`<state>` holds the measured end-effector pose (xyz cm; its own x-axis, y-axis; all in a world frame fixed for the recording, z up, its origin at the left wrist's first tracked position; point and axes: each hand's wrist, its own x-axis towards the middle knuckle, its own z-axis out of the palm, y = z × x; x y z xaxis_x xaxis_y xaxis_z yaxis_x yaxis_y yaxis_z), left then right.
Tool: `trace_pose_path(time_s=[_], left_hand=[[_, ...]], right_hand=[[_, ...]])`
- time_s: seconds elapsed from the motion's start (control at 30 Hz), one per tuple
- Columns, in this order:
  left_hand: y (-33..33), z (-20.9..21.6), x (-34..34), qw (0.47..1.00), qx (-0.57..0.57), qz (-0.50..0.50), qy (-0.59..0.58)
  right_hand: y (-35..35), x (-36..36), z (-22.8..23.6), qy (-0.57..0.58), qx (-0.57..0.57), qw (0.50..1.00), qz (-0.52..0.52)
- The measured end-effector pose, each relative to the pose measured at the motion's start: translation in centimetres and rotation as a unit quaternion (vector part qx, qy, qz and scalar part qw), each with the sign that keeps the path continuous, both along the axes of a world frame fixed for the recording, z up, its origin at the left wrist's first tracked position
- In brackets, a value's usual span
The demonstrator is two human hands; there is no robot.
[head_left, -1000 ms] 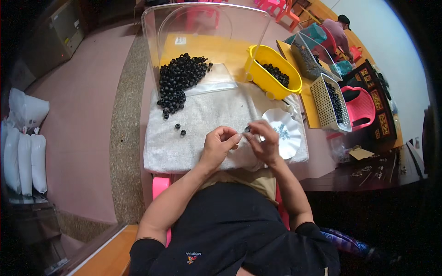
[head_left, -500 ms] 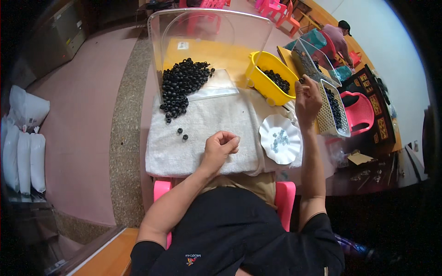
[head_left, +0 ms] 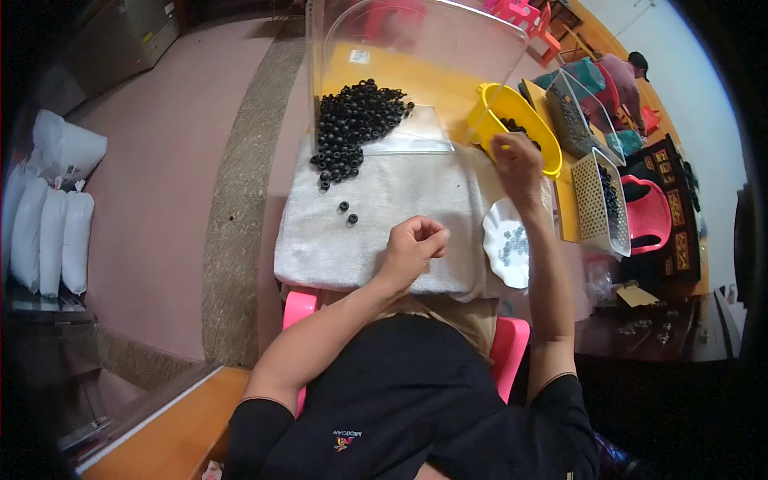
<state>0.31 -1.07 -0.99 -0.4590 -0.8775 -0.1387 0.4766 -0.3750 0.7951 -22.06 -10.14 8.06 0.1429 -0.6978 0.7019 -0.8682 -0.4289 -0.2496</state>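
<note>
My left hand (head_left: 414, 250) is held above the white towel (head_left: 328, 252), thumb and forefinger pinched; anything between them is too small to make out. My right hand (head_left: 520, 164) is at the near edge of the yellow tub (head_left: 552, 132), its fingers curled and slightly blurred; what they hold, if anything, is hidden. Black round beads (head_left: 516, 126) lie inside the tub, partly covered by this hand. Two loose black beads (head_left: 348, 213) rest on the towel beyond my left hand. Below my right hand, a white wavy-edged dish (head_left: 498, 258) holds small pale-blue bits, partly hidden by the forearm.
A large heap of black beads (head_left: 352, 124) spills from a clear plastic bin (head_left: 432, 48) onto the towel. At right stand a white perforated basket (head_left: 590, 192) with dark pieces and another clear bin (head_left: 570, 120). A person (head_left: 622, 80) sits farther off.
My right hand has drawn left from beside the white basket to the yellow tub. The black bead at its fingertips no longer shows. My left hand stays pinched; the whole view has shifted.
</note>
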Motion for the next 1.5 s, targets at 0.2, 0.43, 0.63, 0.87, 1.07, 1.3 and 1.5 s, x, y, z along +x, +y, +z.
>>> trace_pose_path(time_s=[0.2, 0.43, 0.63, 0.87, 1.07, 1.3, 1.5], left_hand=[[0.2, 0.3, -0.5, 0.999, 0.027, 0.046, -0.001], [0.4, 0.9, -0.5, 0.996, 0.05, 0.077, -0.02], [0.4, 0.9, -0.3, 0.995, 0.059, 0.079, 0.007], [0.3, 1.3, -0.3, 0.993, 0.063, 0.096, 0.003], [0.2, 0.9, -0.3, 0.987, 0.102, 0.119, 0.023], [-0.6, 0.4, 0.1, 0.976, 0.137, 0.147, 0.087], [-0.6, 1.3, 0.6, 0.96, 0.171, 0.127, 0.18]], right_hand=[[-0.5, 9.0, -2.8, -0.017, 0.272, 0.957, 0.1], [-1.6, 15.1, -3.9, 0.108, 0.292, 0.93, 0.198], [-2.7, 16.4, -4.8, 0.167, 0.289, 0.927, 0.171], [-2.7, 16.8, -5.4, 0.169, 0.262, 0.941, 0.133], [-1.8, 15.1, -4.8, 0.07, 0.303, 0.94, 0.137], [2.6, 10.1, -3.8, -0.235, 0.421, 0.861, 0.162], [6.4, 6.8, -5.2, -0.325, 0.405, 0.84, 0.155]])
